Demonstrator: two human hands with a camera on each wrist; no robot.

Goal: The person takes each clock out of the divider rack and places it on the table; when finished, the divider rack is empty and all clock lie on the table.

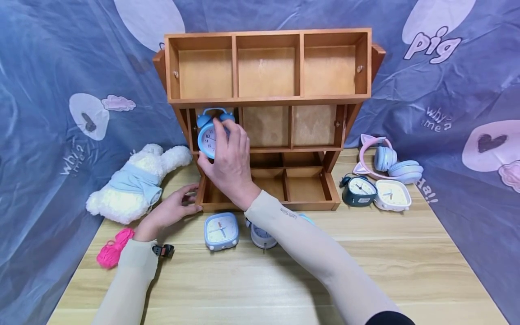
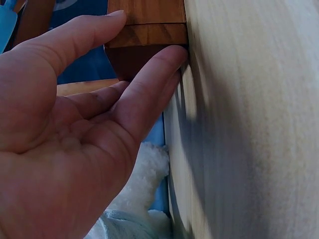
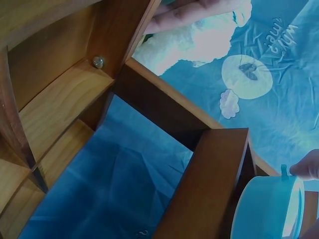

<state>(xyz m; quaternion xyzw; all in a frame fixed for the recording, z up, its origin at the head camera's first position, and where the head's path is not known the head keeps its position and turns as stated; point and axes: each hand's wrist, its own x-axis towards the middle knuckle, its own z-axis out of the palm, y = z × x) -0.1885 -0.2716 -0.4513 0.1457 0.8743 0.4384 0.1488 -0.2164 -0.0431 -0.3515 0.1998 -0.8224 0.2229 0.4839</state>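
Observation:
My right hand (image 1: 231,160) grips a round blue twin-bell alarm clock (image 1: 207,139) by its rim, thumb low and fingers near the bells. The clock is upright at the left compartment of the middle tier of a wooden tiered shelf (image 1: 268,100). In the right wrist view, the clock's blue casing (image 3: 261,209) shows at the bottom right, beside the fingertips. Low on the left, my left hand (image 1: 170,212) holds the bottom tier's front corner. The left wrist view has the thumb and fingers on either side of that wooden corner (image 2: 154,35).
On the table before the shelf are a square blue clock (image 1: 221,231) and a grey clock (image 1: 262,237) partly behind the right forearm. A white plush toy (image 1: 130,185) and pink yarn (image 1: 115,248) lie left. Dark green clock (image 1: 359,191), white clock (image 1: 392,195) and cat-ear headphones (image 1: 386,160) are right.

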